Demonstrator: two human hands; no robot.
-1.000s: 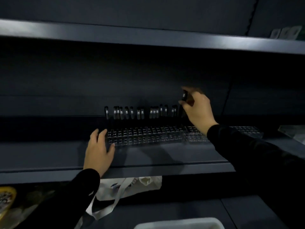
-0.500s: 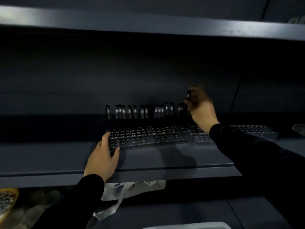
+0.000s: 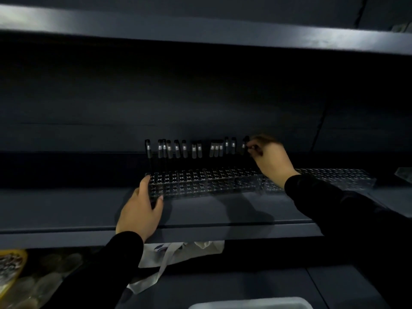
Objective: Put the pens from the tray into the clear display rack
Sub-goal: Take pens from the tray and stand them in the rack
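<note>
Meanwhile, the right hand [image 3: 270, 158] pinches a pen [image 3: 245, 145] over the clear rack [image 3: 200, 182] (left hand [image 3: 140, 210] grips its corner).

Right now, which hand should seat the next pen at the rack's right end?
Right. The right hand is already up at the right end of the pen row, pinching a pen. The left hand grips the clear rack's left corner, steadying it.
</note>
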